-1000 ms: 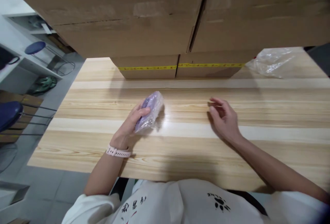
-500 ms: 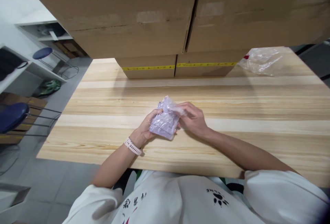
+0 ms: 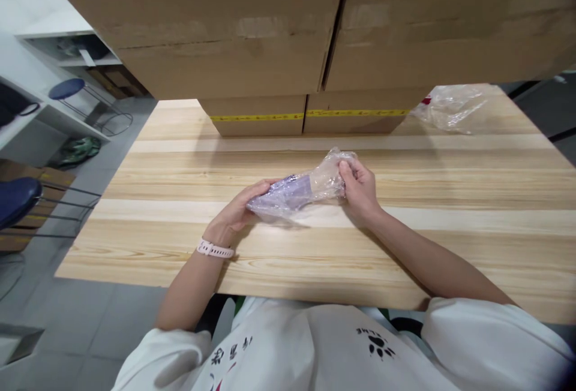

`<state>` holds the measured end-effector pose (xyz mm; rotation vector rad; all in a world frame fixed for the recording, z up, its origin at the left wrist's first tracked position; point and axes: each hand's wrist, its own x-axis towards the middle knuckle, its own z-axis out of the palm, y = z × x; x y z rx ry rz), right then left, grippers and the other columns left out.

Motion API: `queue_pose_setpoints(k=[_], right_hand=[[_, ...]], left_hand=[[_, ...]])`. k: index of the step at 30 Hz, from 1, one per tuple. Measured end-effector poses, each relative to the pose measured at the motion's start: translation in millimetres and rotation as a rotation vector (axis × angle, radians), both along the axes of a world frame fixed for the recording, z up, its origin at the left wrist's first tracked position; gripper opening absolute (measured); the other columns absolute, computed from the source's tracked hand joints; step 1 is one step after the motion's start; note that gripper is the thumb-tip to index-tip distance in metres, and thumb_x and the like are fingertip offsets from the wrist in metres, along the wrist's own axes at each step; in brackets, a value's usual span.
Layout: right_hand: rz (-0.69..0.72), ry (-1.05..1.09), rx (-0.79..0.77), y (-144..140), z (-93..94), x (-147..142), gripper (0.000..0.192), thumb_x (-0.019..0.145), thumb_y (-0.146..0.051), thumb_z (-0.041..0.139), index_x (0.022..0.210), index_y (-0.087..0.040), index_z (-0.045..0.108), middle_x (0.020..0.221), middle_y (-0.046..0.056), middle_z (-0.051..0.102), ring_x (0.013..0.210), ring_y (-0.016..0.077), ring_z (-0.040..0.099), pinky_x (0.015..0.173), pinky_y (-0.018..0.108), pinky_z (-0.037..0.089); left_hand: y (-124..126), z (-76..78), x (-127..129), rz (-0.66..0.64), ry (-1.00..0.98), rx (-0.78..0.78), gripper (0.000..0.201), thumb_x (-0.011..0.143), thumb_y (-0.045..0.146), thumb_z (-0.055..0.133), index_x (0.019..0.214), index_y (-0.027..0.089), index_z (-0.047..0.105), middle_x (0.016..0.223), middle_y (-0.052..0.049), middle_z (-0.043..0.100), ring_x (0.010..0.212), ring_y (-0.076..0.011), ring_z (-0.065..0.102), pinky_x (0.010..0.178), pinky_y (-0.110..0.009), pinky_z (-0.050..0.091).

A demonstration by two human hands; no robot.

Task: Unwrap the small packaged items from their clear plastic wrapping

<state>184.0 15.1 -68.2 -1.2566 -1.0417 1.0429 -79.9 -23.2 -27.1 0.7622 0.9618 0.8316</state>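
Since half a second back: clear plastic bag (image 3: 315,186) pulled out long, no longer bunched up between both hands. Purple item (image 3: 288,194) now sitting at the left end of the bag, empty film stretched off to the right. A second back, only one hand on the packet, the other idle on the wood. Reads as the packet being drawn open or the item being worked toward one end; opening itself not visible.

Left hand (image 3: 236,214): fingers curled around the purple end, pinching it through the film, low over the wooden table (image 3: 450,199). Pale pink wristband (image 3: 215,250) on that wrist.

Right hand (image 3: 360,187): closed on the gathered free end of the bag, held slightly higher, film taut between the two hands.

Whole packet mid-table, just in front of the stacked cardboard boxes (image 3: 252,37). Second crumpled clear bag (image 3: 452,108) well apart, far right by the boxes.

Writing: yellow tape (image 3: 310,116) on the lower boxes carries dark marks, too small to read. White shirt (image 3: 342,349) shows a paw print and dark characters, not legible. Nothing readable on the purple item.
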Motion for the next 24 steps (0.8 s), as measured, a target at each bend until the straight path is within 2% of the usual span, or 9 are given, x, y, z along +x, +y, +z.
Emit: queue_pose_setpoints(k=[4, 6, 8, 10, 12, 14, 17, 21, 24], right_hand=[[0.002, 0.05, -0.114, 4, -11.8, 1, 0.036, 0.087, -0.058, 0.069, 0.097, -0.023, 0.067, 0.062, -0.006, 0.046, 0.049, 0.0096, 0.04, 0.043, 0.023, 0.033], [0.006, 0.054, -0.152, 6, -13.0, 3, 0.035, 0.09, -0.057, 0.066, 0.102, -0.024, 0.067, 0.061, -0.007, 0.044, 0.045, 0.0087, 0.035, 0.038, 0.023, 0.027], [0.016, 0.029, -0.161, 6, -12.7, 4, 0.033, 0.093, -0.055, 0.062, 0.106, -0.025, 0.066, 0.061, -0.006, 0.044, 0.042, 0.0084, 0.033, 0.037, 0.023, 0.023], [0.02, 0.0, -0.147, 5, -12.2, 3, 0.031, 0.094, -0.053, 0.06, 0.107, -0.025, 0.067, 0.062, -0.005, 0.045, 0.043, 0.0084, 0.034, 0.037, 0.023, 0.023], [0.015, -0.012, -0.135, 4, -12.1, 2, 0.03, 0.094, -0.05, 0.059, 0.107, -0.025, 0.068, 0.062, -0.005, 0.044, 0.043, 0.0088, 0.033, 0.038, 0.024, 0.024], [0.005, -0.022, -0.108, 4, -12.1, 2, 0.029, 0.093, -0.048, 0.06, 0.105, -0.024, 0.069, 0.063, -0.005, 0.046, 0.047, 0.0096, 0.036, 0.041, 0.024, 0.028], [-0.032, -0.07, -0.057, 4, -11.9, 6, 0.026, 0.091, -0.046, 0.063, 0.099, -0.022, 0.07, 0.067, -0.003, 0.051, 0.055, 0.0112, 0.044, 0.047, 0.024, 0.036], [-0.13, -0.164, -0.009, 6, -11.8, 23, 0.022, 0.089, -0.043, 0.065, 0.088, -0.021, 0.067, 0.062, -0.005, 0.049, 0.054, 0.0112, 0.045, 0.048, 0.024, 0.036], [-0.165, -0.185, 0.002, 4, -13.8, 37, 0.023, 0.088, -0.043, 0.067, 0.082, -0.021, 0.065, 0.061, -0.005, 0.049, 0.052, 0.01, 0.044, 0.046, 0.023, 0.036]], left_hand=[[5, -1.4, -7, 0.433, 0.3, 0.3, 0.044, 0.091, 0.059, 0.067, 0.112, 0.021, 0.074, 0.126, -0.013, 0.072, 0.113, -0.0269, 0.067, 0.087, -0.036, 0.056], [3, -3.9, -2, 0.581, 0.456, 0.497, 0.04, 0.096, 0.058, 0.06, 0.117, 0.025, 0.07, 0.13, -0.011, 0.068, 0.117, -0.026, 0.065, 0.092, -0.039, 0.055], [-1, -8.5, 8, 0.545, 0.646, 0.733, 0.041, 0.096, 0.055, 0.063, 0.126, 0.027, 0.064, 0.138, -0.011, 0.063, 0.127, -0.0278, 0.059, 0.103, -0.046, 0.051], [-4, -15.5, 20, 0.389, 0.852, 0.942, 0.056, 0.089, 0.053, 0.073, 0.135, 0.025, 0.058, 0.147, -0.013, 0.055, 0.137, -0.0325, 0.05, 0.113, -0.054, 0.042], [-4, -23.2, 29, 0.272, 1.022, 1.033, 0.062, 0.082, 0.047, 0.08, 0.134, 0.022, 0.058, 0.148, -0.016, 0.053, 0.137, -0.036, 0.046, 0.114, -0.059, 0.039], [-1, -28.8, 33, 0.246, 1.093, 1.004, 0.039, 0.083, 0.036, 0.078, 0.117, 0.02, 0.066, 0.132, -0.015, 0.063, 0.125, -0.0337, 0.053, 0.107, -0.056, 0.045], [2, -29.0, 23, 0.35, 1.006, 0.86, 0.006, 0.085, 0.025, 0.071, 0.084, 0.02, 0.067, 0.098, -0.008, 0.071, 0.098, -0.0255, 0.062, 0.092, -0.044, 0.052], [-2, -19.1, -9, 0.585, 0.721, 0.59, 0.016, 0.08, 0.029, 0.075, 0.073, 0.019, 0.065, 0.081, -0.003, 0.07, 0.076, -0.0175, 0.064, 0.072, -0.032, 0.053], [-11, -15.7, -33, 0.652, 0.631, 0.437, 0.017, 0.068, 0.029, 0.083, 0.07, 0.018, 0.071, 0.073, -0.002, 0.071, 0.064, -0.0138, 0.062, 0.06, -0.026, 0.052]])
